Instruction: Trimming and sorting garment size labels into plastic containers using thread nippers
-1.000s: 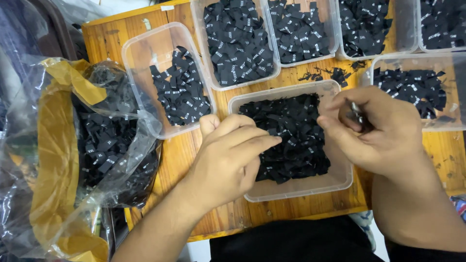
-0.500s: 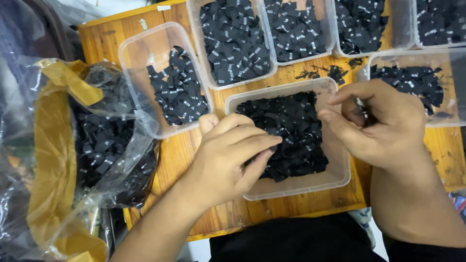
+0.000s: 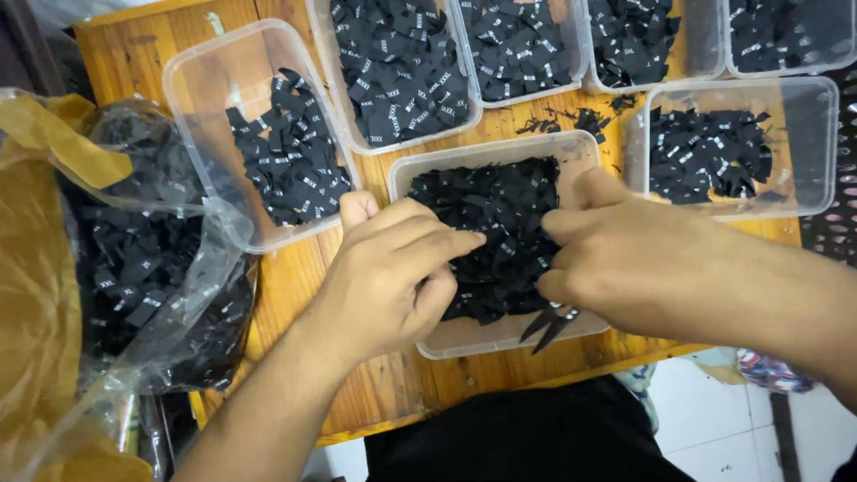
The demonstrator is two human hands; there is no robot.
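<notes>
Both hands work over a clear plastic tub (image 3: 571, 152) at the front middle of the wooden surface (image 3: 295, 286); the tub holds a loose heap of small black fabric labels (image 3: 500, 214) with pale markings; the left hand (image 3: 393, 277) rests on the tub's left edge, fingers curled together with the fingertips pressing into the heap, though whether they pinch a label cannot be told; the right hand (image 3: 625, 259) lies across the tub's right side, closed around a pair of small dark snips (image 3: 549, 323), whose blade tips poke out below the hand at the tub's near rim; the thumbs and forefingers of the two hands sit close together above the heap. To the left, a second tub (image 3: 192, 71) lies at an angle, partly filled with similar labels; beside it sits a crumpled clear bag (image 3: 178, 303) of more labels, edged with tan tape; further tubs of labels line the far edge; another tub (image 3: 803, 116) stands at the right; a few scraps (image 3: 580, 120) lie on the bare wood between the tubs.
</notes>
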